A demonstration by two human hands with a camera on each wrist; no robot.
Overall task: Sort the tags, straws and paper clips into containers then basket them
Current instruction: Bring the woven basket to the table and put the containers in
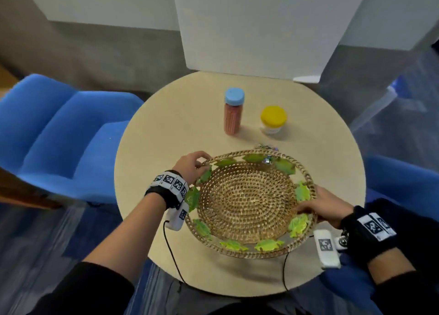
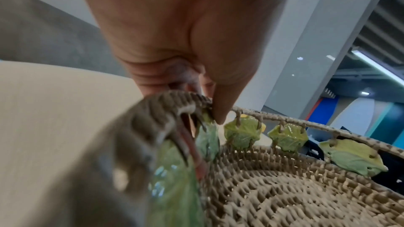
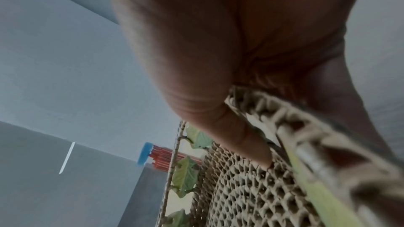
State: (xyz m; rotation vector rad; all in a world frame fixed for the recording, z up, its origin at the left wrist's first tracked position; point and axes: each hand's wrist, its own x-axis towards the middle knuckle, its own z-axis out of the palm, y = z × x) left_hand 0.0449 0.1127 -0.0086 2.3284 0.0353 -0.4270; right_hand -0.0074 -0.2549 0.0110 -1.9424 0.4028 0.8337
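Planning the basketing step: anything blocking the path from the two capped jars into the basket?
Nothing visible. The blue-capped jar and yellow-capped jar stand on the table beyond the basket, which looks empty. Left hand and right hand both grip its rim. A small clip pile lies by the far rim.

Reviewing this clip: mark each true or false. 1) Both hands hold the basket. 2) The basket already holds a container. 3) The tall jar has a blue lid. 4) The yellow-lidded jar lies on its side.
1) True: the left hand and right hand grip the rim of the basket.
2) False: its inside is empty.
3) True: the tall jar is blue-lidded.
4) False: the yellow-lidded jar stands upright on the table.
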